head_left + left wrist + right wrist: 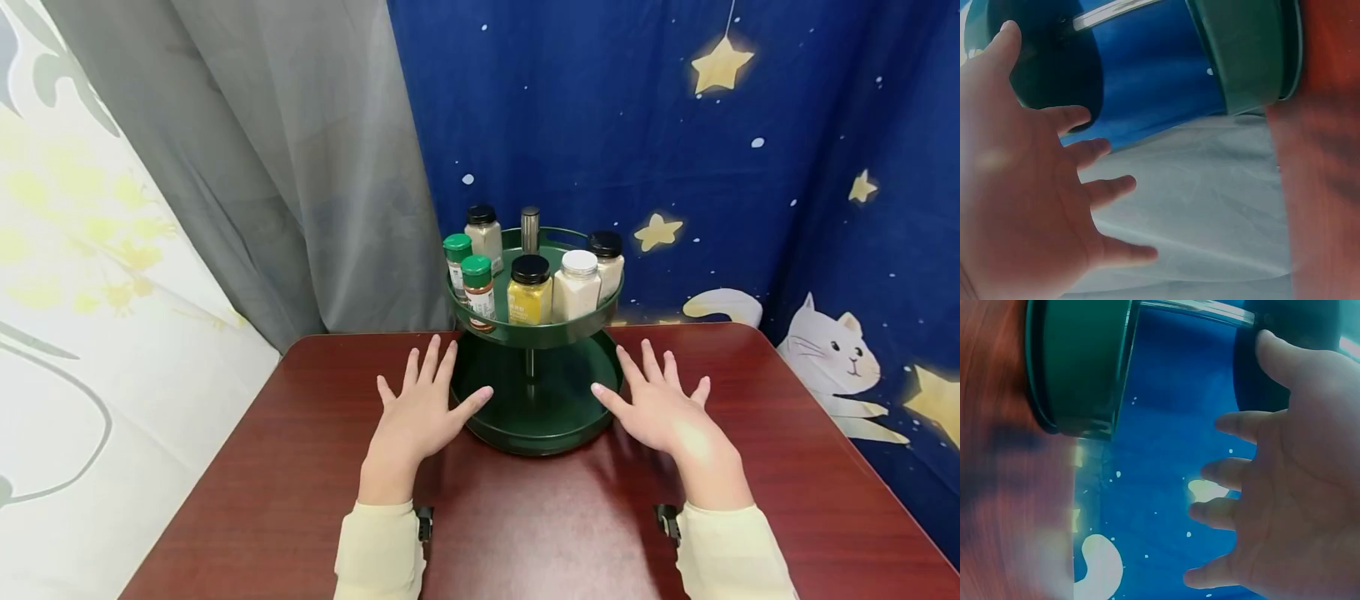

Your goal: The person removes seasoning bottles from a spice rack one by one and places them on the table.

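My left hand (417, 408) is held up with its fingers spread, at the left side of a green two-tier rack (540, 432). On the other side my right hand (663, 408) is spread likewise, with nothing in it. In both wrist views the palms are bare and the fingers are apart. On the rack's upper tier are two green-capped shakers, among them a shaker (478, 292), a black-capped jar of yellow powder (529, 292), a white-capped jar (577, 287) and two more black-capped jars. The lower tier holds nothing visible.
The rack stands on a dark red wooden table (300, 500) near its back edge. Behind hang a grey curtain (345, 167) and a blue curtain (585, 108) with stars and a cat. A pale patterned cloth (112, 333) hangs at the left.
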### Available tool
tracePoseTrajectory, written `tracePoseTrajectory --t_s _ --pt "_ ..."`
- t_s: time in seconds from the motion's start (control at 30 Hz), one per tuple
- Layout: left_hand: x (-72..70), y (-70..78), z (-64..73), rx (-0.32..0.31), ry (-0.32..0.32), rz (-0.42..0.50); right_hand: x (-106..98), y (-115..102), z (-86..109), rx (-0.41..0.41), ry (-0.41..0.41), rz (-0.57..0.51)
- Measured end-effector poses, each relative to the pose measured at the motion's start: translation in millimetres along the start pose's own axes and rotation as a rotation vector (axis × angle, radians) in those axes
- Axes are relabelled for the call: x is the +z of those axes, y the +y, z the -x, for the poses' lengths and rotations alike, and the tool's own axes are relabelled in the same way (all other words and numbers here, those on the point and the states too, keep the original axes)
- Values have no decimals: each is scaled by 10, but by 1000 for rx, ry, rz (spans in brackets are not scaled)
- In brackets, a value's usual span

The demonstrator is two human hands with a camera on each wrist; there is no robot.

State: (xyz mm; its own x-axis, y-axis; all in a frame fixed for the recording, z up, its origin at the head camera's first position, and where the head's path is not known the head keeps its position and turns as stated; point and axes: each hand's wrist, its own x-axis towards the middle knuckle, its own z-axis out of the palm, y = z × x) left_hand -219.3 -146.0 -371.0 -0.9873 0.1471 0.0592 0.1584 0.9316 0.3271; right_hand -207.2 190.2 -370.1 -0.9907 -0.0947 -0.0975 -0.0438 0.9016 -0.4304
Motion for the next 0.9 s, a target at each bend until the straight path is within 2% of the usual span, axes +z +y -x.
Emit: tracePoseTrajectory --t_s 0.13,0.43,0.67,0.9 --pt "-62 42 35 28 33 4 -29 -10 41 -6 -6 21" --pt "-264 156 177 134 172 13 -163 -103 162 -39 20 21" --pt "-320 198 219 201 286 0 -246 -170 241 -55 47 27" --pt "-365 235 259 279 404 18 -301 -207 289 -95 125 40"
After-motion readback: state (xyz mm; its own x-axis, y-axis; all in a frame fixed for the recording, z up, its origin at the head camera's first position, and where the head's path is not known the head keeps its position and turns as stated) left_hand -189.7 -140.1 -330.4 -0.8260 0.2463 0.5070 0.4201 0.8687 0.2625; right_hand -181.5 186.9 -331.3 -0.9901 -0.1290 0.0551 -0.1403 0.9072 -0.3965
